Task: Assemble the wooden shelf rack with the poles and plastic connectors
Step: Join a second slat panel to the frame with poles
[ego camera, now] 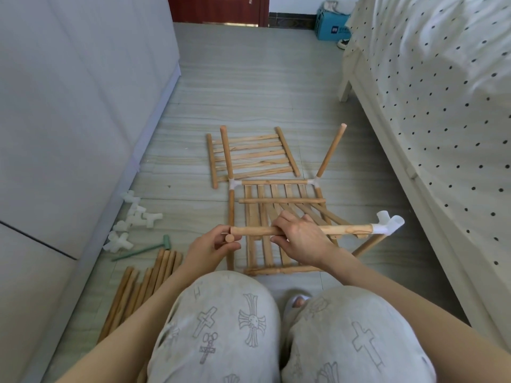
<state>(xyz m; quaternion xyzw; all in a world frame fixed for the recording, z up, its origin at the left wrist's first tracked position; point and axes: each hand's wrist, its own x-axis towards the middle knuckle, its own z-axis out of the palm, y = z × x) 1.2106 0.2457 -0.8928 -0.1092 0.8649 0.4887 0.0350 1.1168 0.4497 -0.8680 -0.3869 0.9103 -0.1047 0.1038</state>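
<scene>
Grey striped floor tiles (249, 87) run between a pale cabinet front (69, 106) on the left and a bed with a dotted cover (442, 78) on the right, where a person crouches with patterned trousers (221, 327) filling the lower frame. On the floor ahead lies a partly built rack frame (276, 194), a slatted shelf with two white corner joints at its far edge and a pole rising from each. A second slatted shelf panel (254, 153) lies flat just beyond it. Beside the left knee rests a bundle of loose poles (143, 283), with a small green mallet (143, 251) and a scatter of white plastic connectors (132, 219) near the cabinet. The right hand (298, 239) grips a horizontal pole (345, 229) around its middle, above the frame; a white connector (387, 223) sits on that pole's right end, with another pole angling down from it. The left hand (213, 246) pinches the end of a second pole (229, 238), which points toward the camera, just beside the horizontal pole's left end.
</scene>
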